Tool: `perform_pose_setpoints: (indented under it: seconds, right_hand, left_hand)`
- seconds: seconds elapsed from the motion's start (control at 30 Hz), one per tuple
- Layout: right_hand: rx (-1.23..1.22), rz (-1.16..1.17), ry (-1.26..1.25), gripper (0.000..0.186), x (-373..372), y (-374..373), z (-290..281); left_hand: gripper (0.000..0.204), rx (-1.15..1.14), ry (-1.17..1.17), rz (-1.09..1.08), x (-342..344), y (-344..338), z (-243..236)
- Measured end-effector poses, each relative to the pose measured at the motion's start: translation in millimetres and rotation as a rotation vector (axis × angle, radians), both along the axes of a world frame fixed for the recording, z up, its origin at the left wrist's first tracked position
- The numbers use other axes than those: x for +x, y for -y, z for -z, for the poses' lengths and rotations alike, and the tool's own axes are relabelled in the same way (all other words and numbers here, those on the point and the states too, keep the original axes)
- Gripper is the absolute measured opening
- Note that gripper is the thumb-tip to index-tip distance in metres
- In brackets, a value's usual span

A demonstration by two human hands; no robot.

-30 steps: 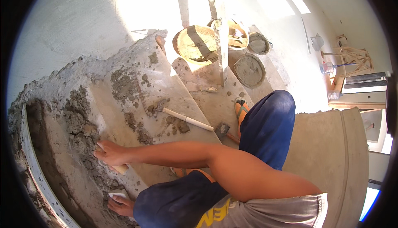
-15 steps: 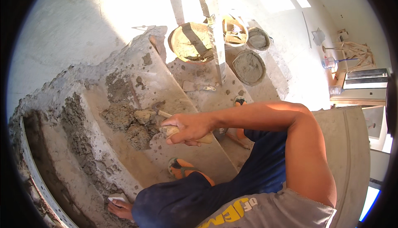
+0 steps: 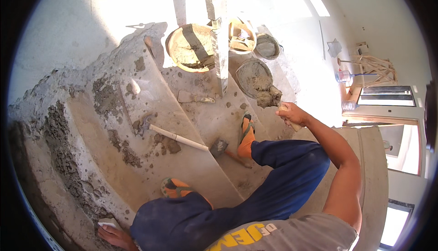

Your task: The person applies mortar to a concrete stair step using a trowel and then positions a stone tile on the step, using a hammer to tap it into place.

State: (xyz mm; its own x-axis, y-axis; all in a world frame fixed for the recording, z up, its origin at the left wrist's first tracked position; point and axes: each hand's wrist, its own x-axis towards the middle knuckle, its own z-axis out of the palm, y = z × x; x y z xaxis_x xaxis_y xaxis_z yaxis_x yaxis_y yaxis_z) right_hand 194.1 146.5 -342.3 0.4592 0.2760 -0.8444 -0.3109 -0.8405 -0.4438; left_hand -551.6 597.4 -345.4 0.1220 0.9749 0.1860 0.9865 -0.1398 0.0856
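Left of the hammer [image 3: 180,137], a strip of lumpy grey mud [image 3: 63,128] is down but looks unsmoothed. Right of the hammer, the right hand [image 3: 292,115] grips a trowel [image 3: 296,126] by its wooden handle, wet mud on its blade; below-left of the hammer, the left hand [image 3: 115,237] holds a flat white block [image 3: 109,223].

Rough, matt mortar [image 3: 264,99]; matt cloth trousers [image 3: 292,159]; smooth hammer handle [image 3: 180,138].
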Motion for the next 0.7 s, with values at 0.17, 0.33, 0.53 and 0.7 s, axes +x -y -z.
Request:
perform_pose_setpoints:
  seconds: [0.17, 0.33, 0.53, 0.7]
  right_hand:
    - [-0.647, -0.459, 0.757, 0.052, 42, 15, 77]
    - [-0.78, -0.544, 0.636, 0.035, 42, -25, 39]
    - [-0.717, -1.006, 0.451, 0.021, -24, -125, -69]
    - [-0.168, -1.126, 0.184, 0.044, -121, -265, -164]
  left_hand:
    - [0.063, 0.037, -0.034, 0.031, -5, 1, 18]
    - [0.063, 0.046, -0.025, 0.109, 11, 17, -8]
    - [0.063, 0.0, 0.165, 0.08, 36, 27, -20]
    - [0.075, -0.087, 0.201, 0.104, 45, 23, -45]
